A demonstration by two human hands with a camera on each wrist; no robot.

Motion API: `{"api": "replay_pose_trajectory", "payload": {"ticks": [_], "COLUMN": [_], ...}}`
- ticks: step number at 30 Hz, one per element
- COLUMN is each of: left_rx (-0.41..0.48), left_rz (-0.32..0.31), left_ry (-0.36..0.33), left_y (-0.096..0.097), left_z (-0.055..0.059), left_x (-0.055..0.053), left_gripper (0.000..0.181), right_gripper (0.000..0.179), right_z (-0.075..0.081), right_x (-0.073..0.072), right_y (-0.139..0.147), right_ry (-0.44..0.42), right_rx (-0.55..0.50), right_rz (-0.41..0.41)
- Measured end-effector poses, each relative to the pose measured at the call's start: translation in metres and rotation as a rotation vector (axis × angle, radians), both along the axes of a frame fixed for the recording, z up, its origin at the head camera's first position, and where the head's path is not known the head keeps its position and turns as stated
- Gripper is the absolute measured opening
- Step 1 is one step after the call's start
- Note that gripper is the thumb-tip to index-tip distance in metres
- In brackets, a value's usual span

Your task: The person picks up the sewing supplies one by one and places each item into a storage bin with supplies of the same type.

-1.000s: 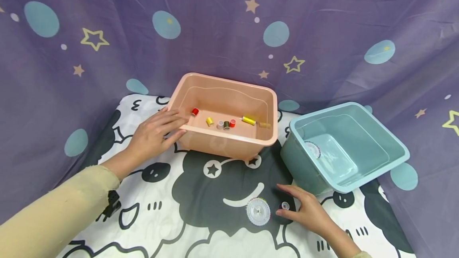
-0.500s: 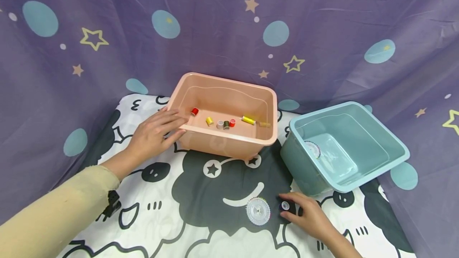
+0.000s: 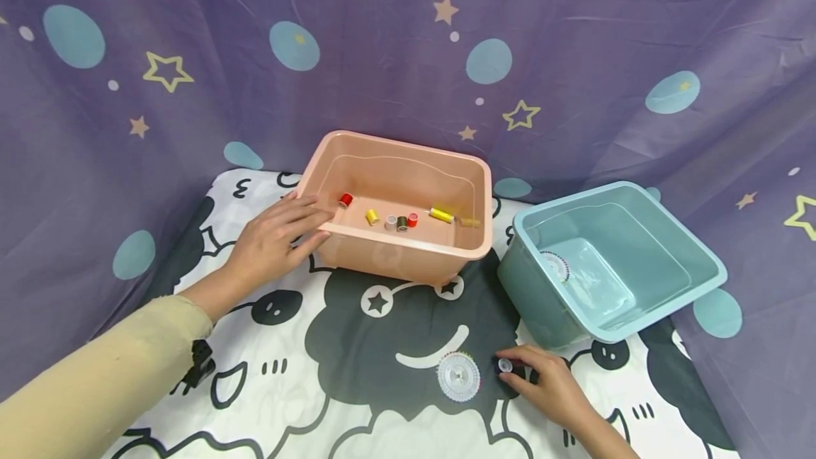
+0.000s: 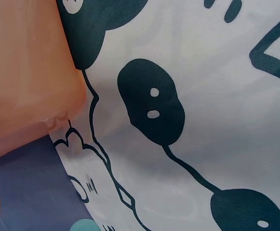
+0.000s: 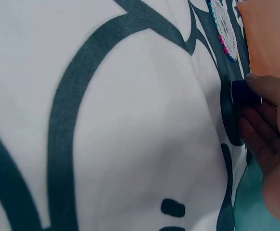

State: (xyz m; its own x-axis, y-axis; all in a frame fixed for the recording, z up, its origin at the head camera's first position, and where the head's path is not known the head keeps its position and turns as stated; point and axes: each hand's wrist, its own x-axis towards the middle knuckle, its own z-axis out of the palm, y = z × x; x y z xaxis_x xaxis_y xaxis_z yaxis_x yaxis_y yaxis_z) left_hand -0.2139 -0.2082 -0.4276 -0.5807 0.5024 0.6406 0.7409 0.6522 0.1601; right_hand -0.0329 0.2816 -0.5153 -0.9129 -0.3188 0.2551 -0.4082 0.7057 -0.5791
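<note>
My right hand [image 3: 548, 382] pinches a dark blue spool of thread [image 5: 246, 92] between thumb and fingers, low over the printed cloth; in the head view its pale round end faces up. Just left of it lies a wheel of pearl-headed pins [image 3: 459, 377]. My left hand [image 3: 273, 231] rests with fairly straight fingers on the left front corner of a pink bin [image 3: 408, 245]. Inside that bin are a red spool [image 3: 346, 200], a yellow spool [image 3: 372, 217], a longer yellow spool [image 3: 441, 215] and several other small spools.
A blue-green bin [image 3: 669, 309] stands at the right, with another pin wheel [image 3: 556, 266] inside against its left wall. White cloth with dark cartoon prints [image 3: 344, 438] covers the surface. A purple curtain [image 3: 382, 41] hangs behind both bins.
My right hand has moved in slightly and its thumb and fingers have come together on the dark blue spool. My left hand has stayed on the pink bin.
</note>
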Motion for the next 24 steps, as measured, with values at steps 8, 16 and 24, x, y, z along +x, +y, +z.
{"api": "replay_pose_trajectory", "payload": {"ticks": [8, 16, 24], "left_rx": [-0.005, -0.002, 0.001], "left_rz": [0.002, 0.0, -0.007], "left_ry": [-0.003, 0.005, 0.022], "left_y": [0.0, -0.001, -0.001], "left_z": [0.0, -0.001, -0.001], "left_x": [0.0, 0.0, 0.0], "left_gripper": [0.037, 0.037, 0.036], "right_gripper": [0.034, 0.031, 0.035], "right_z": [0.007, 0.022, 0.037], "right_x": [-0.006, -0.02, -0.034], "right_y": [-0.008, -0.019, -0.028], "right_ry": [-0.015, -0.015, 0.036], "right_rx": [-0.006, 0.008, -0.03], "right_rz": [0.021, 0.048, 0.088]}}
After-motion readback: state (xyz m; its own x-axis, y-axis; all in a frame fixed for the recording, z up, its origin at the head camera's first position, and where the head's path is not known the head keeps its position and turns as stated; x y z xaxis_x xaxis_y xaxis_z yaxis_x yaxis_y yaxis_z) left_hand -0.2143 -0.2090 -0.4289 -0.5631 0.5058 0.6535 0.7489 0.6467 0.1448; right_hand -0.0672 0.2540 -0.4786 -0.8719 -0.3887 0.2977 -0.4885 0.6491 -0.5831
